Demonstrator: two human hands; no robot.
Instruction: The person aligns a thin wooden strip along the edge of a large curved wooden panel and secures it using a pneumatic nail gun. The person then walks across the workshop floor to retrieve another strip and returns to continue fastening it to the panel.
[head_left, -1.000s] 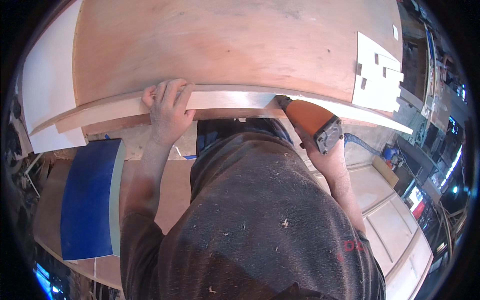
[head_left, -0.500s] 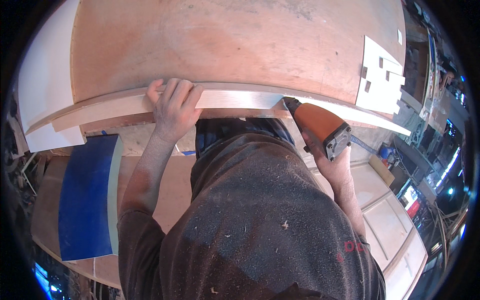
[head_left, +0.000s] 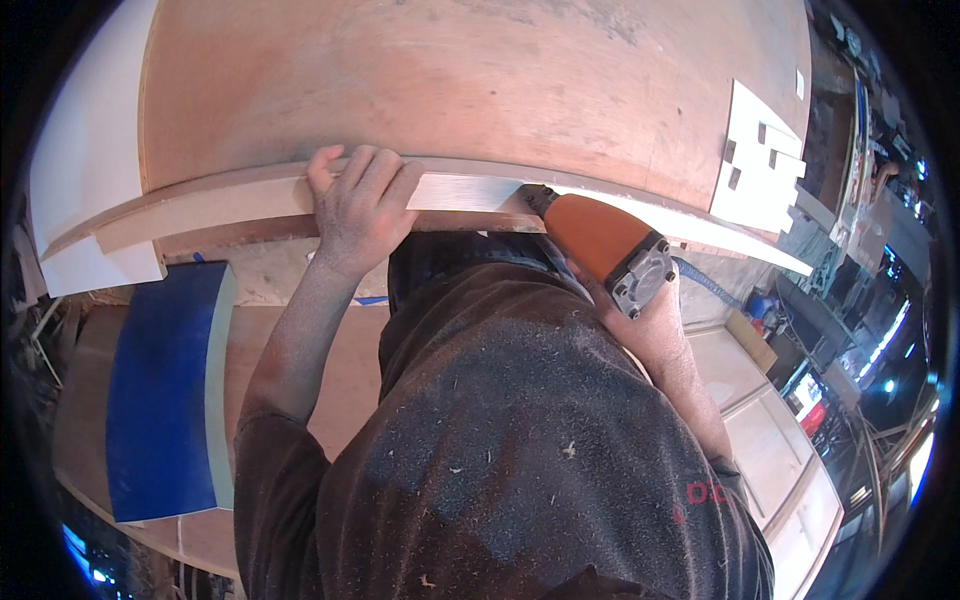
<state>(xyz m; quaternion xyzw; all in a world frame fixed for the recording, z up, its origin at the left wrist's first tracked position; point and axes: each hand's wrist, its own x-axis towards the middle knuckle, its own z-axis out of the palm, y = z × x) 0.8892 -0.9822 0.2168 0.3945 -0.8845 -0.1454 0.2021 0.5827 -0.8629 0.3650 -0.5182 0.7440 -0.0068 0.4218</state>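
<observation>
A long pale wooden strip lies along the near edge of a wooden tabletop. Wrapped over that strip, left of the middle, my left hand presses it with bent fingers. An orange and black nail gun is in my right hand, whose fingers are mostly hidden under the tool body. The gun's black nose touches the front face of the strip, a short way right of my left hand. A blue air hose shows beside my right wrist.
White cut-out sheet pieces lie on the tabletop at the right. A white panel covers its left end. Below left rests a curved blue panel. At the lower right stands a pale framed panel; clutter fills the far right.
The nail gun in my right hand has shifted left along the strip, closer to my left hand. My left hand keeps its hold and appears slightly farther right.
</observation>
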